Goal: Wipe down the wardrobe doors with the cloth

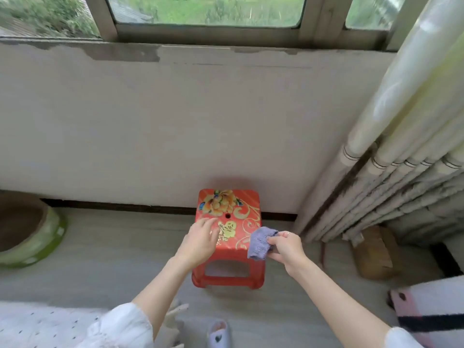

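A small purple cloth (259, 243) hangs folded from my right hand (285, 248), whose fingers pinch its right edge over the right corner of a red plastic stool (227, 247). My left hand (200, 241) hovers over the stool's left side with fingers loosely spread and nothing in it; whether it touches the seat I cannot tell. The stool has a flower print and a hole in its seat. No wardrobe door is in view.
A white wall under a window (206, 11) lies straight ahead. Pale curtains (406, 136) hang at the right above a brown bundle (374, 254). A green basin (32, 234) sits at the left. A striped textile (431, 312) lies at the lower right, a slipper (218, 335) below.
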Tool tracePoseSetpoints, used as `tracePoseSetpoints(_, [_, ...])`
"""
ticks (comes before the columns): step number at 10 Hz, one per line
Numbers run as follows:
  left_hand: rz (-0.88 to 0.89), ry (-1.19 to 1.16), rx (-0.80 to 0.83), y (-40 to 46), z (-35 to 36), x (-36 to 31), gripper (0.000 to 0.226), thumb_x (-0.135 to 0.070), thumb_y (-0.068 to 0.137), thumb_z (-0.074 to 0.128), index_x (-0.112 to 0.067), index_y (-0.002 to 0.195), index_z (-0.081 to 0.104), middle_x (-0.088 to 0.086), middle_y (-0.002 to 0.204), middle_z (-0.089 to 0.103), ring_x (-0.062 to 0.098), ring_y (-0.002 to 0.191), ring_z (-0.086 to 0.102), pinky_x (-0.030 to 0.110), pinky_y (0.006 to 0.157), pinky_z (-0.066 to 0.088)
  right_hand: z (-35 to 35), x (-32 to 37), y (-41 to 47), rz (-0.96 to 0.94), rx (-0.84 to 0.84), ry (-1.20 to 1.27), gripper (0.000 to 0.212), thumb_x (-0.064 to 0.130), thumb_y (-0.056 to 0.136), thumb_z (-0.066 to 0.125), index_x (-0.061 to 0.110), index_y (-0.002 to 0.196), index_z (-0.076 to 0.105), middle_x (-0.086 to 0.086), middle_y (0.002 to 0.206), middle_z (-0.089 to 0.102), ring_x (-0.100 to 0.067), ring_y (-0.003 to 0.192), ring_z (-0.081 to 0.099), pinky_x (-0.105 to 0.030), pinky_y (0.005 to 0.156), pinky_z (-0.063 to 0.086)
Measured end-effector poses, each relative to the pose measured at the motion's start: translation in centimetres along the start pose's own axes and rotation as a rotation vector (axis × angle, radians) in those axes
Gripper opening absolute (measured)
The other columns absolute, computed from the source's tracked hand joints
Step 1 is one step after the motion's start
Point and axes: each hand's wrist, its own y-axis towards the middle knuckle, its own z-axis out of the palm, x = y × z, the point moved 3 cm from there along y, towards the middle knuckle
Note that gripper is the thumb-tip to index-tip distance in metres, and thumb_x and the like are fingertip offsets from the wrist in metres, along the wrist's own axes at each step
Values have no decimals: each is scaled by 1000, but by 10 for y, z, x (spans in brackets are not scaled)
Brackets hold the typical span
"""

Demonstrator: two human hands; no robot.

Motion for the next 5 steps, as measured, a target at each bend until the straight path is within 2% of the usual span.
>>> tracePoseSetpoints(1, [-27,174,36,59,38,43,50,-32,102,33,-15,148,26,7,156,21,20,144,14,36,114,22,32,-9,68,20,-13,-13,15,-11,86,50,3,82,52,-13,83,56,-23,76,57,-33,67,52])
tracePoseSetpoints(2, [-105,304,163,117,96,90,54,-37,102,27,-22,152,12,5,159,3,22,147,-1,43,116,12,64,-35,148,46,12,50,14,-12,87,49,1,87,53,-8,72,54,-16,61,55,-24,53,49])
tracePoseSetpoints(3, [-119,355,235,153,136,121,57,-40,102,24,-26,153,1,6,160,-9,26,146,-12,46,116,1,84,-60,203,68,41,131,14,-8,91,50,5,86,54,-11,86,61,-18,76,62,-26,69,53])
tracePoseSetpoints(4, [-116,436,264,184,167,149,61,-44,102,22,-25,151,-9,5,158,-20,28,144,-21,48,115,-7,93,-88,246,130,73,176,13,-6,92,48,5,92,55,-16,106,62,-26,99,62,-31,85,51])
tracePoseSetpoints(5, [-117,487,264,202,182,163,65,-53,98,11,-25,150,-15,6,156,-26,29,142,-25,51,114,-8,89,-101,265,132,84,111,14,-3,93,48,5,102,55,-17,113,62,-25,104,60,-30,87,49])
